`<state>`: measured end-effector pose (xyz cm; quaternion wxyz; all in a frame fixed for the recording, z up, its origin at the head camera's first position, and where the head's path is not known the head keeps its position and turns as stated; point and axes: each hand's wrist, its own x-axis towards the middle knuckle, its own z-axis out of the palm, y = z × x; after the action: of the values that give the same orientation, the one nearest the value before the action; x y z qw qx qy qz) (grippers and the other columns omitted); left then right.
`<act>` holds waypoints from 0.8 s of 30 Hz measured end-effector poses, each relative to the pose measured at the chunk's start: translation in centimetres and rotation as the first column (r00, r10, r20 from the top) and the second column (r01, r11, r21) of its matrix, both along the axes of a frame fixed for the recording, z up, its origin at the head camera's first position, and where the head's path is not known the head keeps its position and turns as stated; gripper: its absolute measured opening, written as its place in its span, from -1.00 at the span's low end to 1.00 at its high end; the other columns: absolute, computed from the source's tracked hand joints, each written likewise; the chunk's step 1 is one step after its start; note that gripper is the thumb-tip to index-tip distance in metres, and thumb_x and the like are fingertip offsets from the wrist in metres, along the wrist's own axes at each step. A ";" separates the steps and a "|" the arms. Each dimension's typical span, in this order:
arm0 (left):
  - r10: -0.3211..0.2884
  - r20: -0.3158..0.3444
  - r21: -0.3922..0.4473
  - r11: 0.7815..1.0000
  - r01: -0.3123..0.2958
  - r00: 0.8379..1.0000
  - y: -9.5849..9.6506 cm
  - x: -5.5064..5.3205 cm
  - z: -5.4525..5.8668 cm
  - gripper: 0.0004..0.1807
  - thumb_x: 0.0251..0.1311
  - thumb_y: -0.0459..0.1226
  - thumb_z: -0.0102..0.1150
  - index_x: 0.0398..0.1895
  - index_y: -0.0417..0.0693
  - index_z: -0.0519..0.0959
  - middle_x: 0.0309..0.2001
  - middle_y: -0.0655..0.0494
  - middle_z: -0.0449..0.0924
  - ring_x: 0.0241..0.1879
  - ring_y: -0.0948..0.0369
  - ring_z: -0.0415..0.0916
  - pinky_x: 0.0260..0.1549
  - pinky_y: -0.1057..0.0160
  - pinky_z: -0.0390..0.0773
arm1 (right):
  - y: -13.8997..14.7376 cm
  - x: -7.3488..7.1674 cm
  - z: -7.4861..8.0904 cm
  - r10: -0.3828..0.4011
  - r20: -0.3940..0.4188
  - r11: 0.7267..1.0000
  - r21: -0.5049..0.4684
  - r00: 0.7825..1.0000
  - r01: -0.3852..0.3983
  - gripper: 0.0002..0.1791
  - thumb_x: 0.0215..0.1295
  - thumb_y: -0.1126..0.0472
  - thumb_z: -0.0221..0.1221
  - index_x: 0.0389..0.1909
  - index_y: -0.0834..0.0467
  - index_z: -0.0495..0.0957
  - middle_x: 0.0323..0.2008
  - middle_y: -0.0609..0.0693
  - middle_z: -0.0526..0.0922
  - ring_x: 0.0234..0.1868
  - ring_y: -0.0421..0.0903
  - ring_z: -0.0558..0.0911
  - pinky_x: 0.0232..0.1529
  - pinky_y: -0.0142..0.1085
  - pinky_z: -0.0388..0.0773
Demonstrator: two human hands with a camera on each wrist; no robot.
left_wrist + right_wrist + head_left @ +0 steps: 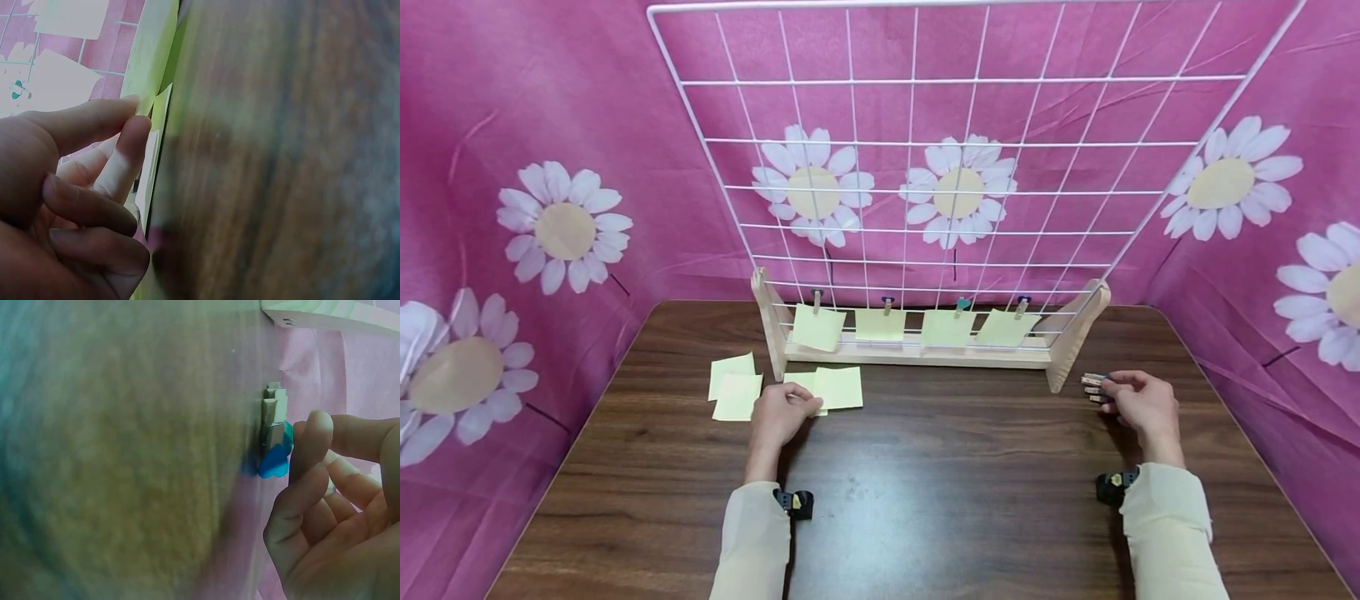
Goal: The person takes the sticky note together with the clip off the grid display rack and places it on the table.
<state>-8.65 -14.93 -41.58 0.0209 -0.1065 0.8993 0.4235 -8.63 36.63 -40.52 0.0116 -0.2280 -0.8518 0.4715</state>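
Head: picking up seems in hand; yellow notes [841, 388] lie beside the left hand [781, 414], pegs [1093, 381] at the right hand's [1148, 408] fingertips. Left wrist: fingertips pinch a note. Right wrist: grip unclear; a secure pinch seems needed next.

Cream sleeves [752, 542] meet black wrist cameras [803, 505], each marked with yellow.

Square yellow notes [842, 388] overlap, edge pinched by my left hand [780, 412]; wooden clothespins [274, 412], one blue-hearted, cluster at my right hand [1146, 408]
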 end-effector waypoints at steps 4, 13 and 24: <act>0.002 -0.004 -0.002 1.000 -0.002 1.000 -0.1 0.0 0.0 -0.83 0.11 -0.18 0.43 -0.39 -0.11 0.73 -0.44 0.07 0.74 -0.43 0.18 0.61 -0.41 0.19 0.49 | -0.2 0.1 0.4 0.013 -0.028 0.999 0.036 1.000 -0.012 -0.54 0.48 0.13 0.13 0.18 0.41 0.47 -0.58 -0.32 0.62 -0.63 -0.33 0.62 -0.61 -0.38 0.53; 0.009 -0.013 0.005 1.000 -0.009 1.000 -0.3 0.0 0.2 -0.81 0.12 -0.17 0.42 -0.36 -0.12 0.73 -0.45 0.08 0.73 -0.46 0.20 0.58 -0.43 0.19 0.47 | -1.1 0.2 1.9 0.044 -0.090 0.998 0.057 0.995 -0.038 -0.52 0.45 0.08 0.18 0.16 0.39 0.52 -0.57 -0.36 0.64 -0.62 -0.34 0.63 -0.56 -0.40 0.54; 0.071 -0.069 0.089 0.994 -0.065 0.995 -0.1 -0.1 0.6 -0.78 0.17 -0.18 0.40 -0.28 -0.17 0.72 -0.47 0.03 0.70 -0.59 0.22 0.53 -0.45 0.19 0.47 | -2.7 0.7 4.0 0.142 -0.180 0.986 0.111 0.973 -0.124 -0.54 0.45 0.07 0.19 0.06 0.43 0.55 -0.62 -0.38 0.61 -0.62 -0.31 0.65 -0.55 -0.46 0.47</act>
<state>-8.78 -15.03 -40.98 -0.0215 -0.1207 0.8762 0.4660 -7.90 33.88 -36.53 0.0714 -0.1243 -0.8825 0.4480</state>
